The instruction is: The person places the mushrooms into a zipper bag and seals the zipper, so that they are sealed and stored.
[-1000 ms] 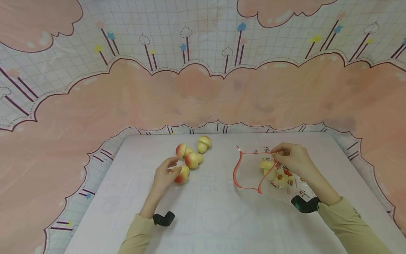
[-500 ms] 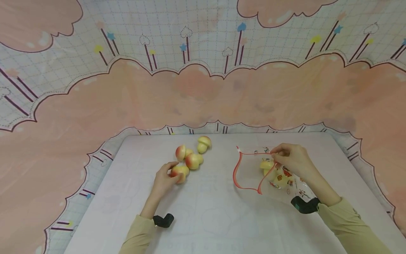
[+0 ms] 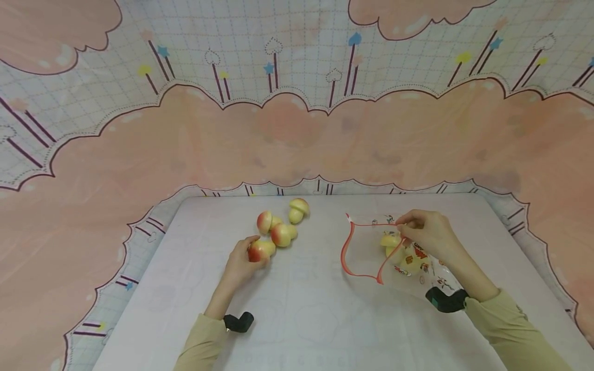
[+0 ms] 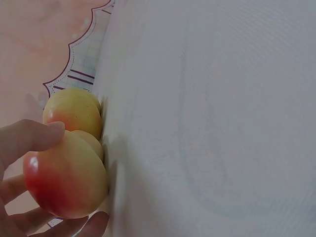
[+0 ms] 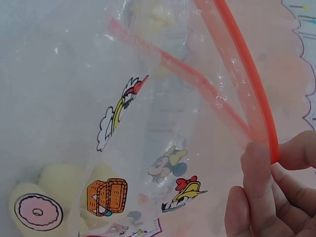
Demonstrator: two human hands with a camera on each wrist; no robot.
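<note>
My left hand (image 3: 238, 263) grips a red-and-yellow toy mushroom (image 3: 261, 250) by its cap, thumb on one side and fingers on the other; the cap (image 4: 66, 177) fills much of the space between them in the left wrist view. Three more toy mushrooms lie just beyond: one touching close by (image 3: 282, 235), one behind it (image 3: 265, 221), one farther back (image 3: 299, 210). My right hand (image 3: 429, 232) pinches the red rim of a clear printed zip bag (image 5: 252, 98), whose mouth gapes toward the left. Inside the bag are yellow mushrooms (image 3: 391, 242), partly hidden by the prints.
The white tabletop (image 3: 320, 319) stretches between and in front of the hands. A patterned cloth (image 3: 315, 144) with clouds hangs behind the table and shows along its sides. Black wrist cameras (image 3: 240, 322) sit below each hand.
My left hand has closed its fingers and thumb around the nearest mushroom, which has turned and shifted slightly left. The right hand and the bag stay where they were.
</note>
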